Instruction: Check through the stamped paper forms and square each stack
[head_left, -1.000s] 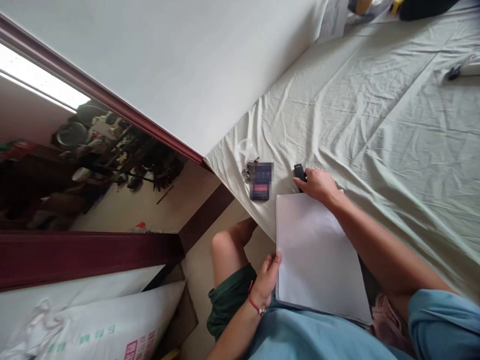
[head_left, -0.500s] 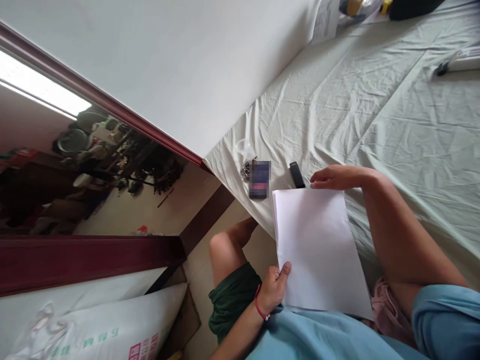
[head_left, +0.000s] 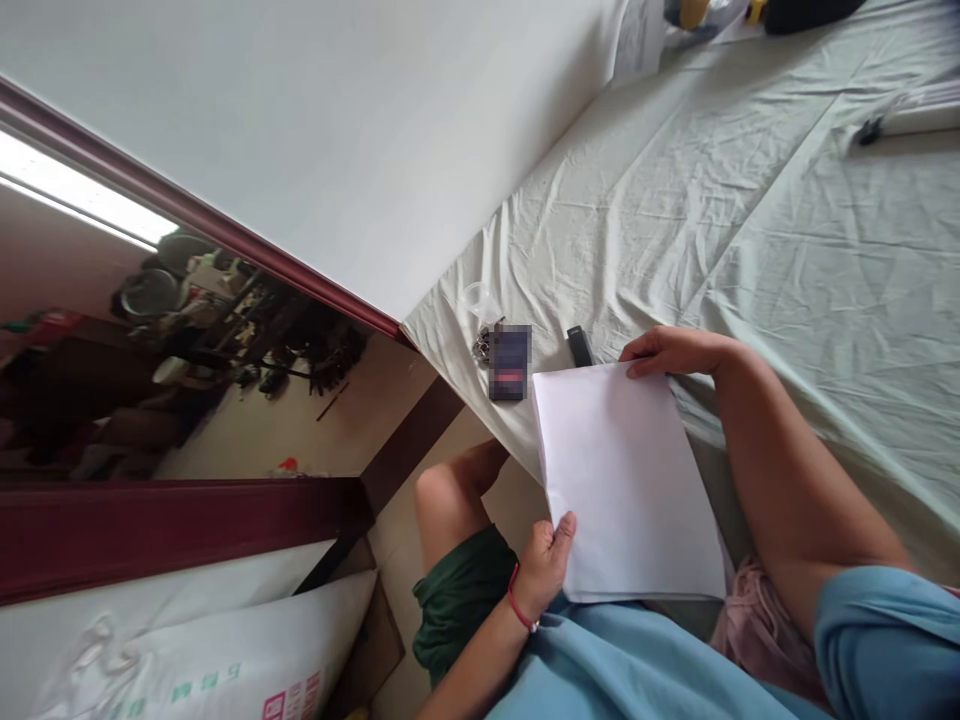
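Note:
A stack of white paper [head_left: 622, 480] lies across my lap and the edge of the bed. My left hand [head_left: 551, 560], with a red bracelet at the wrist, grips the stack's left edge, thumb on top. At the far edge my right hand [head_left: 664, 352] pinches the paper, its thumb over the top sheet and its fingers behind. Just beyond the stack sits a small black stapler-like object [head_left: 579, 346], partly covered by the paper. To its left are a dark, pixelated phone-shaped item [head_left: 510, 362] and a bunch of keys [head_left: 482, 345].
A pale green sheet [head_left: 712, 220] covers the bed. A clear round lid-like piece [head_left: 478, 298] lies near the white wall [head_left: 322, 150]. Printed white sacks [head_left: 225, 650] stand at lower left below a doorway with a dark red frame [head_left: 187, 525]. A white rolled item [head_left: 915, 118] rests at right.
My right hand has moved from resting at the far edge to gripping it, thumb on top. The paper's near edge has shifted up, and the sheets look more even.

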